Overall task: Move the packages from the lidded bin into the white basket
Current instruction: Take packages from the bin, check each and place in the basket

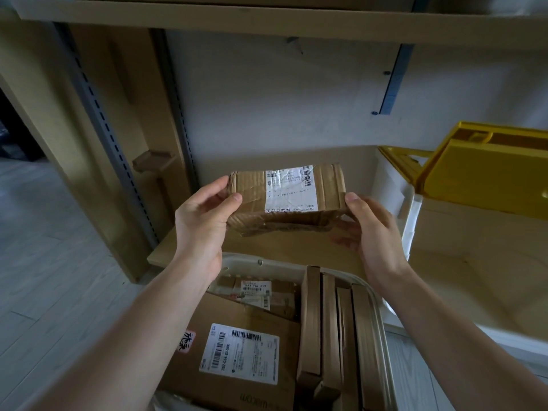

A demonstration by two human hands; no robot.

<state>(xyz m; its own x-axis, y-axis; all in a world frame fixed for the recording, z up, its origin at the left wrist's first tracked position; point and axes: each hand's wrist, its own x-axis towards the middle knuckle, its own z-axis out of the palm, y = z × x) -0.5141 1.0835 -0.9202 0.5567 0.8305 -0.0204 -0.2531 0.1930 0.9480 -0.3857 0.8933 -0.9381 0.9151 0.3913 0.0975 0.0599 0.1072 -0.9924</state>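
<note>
While both hands are gripping it, a crumpled brown package (286, 198) with a white shipping label is being held up in the air between them. Left hand (201, 221) is pinching its left end, thumb on the front face, fingers curled behind. Right hand (372, 229) is clamping the right end, thumb on the top corner, fingers wrapping underneath. Directly below the hands, the white basket (375, 304) is sitting, holding flat cardboard parcels (243, 348), some standing on edge under the right wrist. Right of the right hand, the lidded bin (410, 215) is standing with its yellow lid (486, 170) flipped open.
</note>
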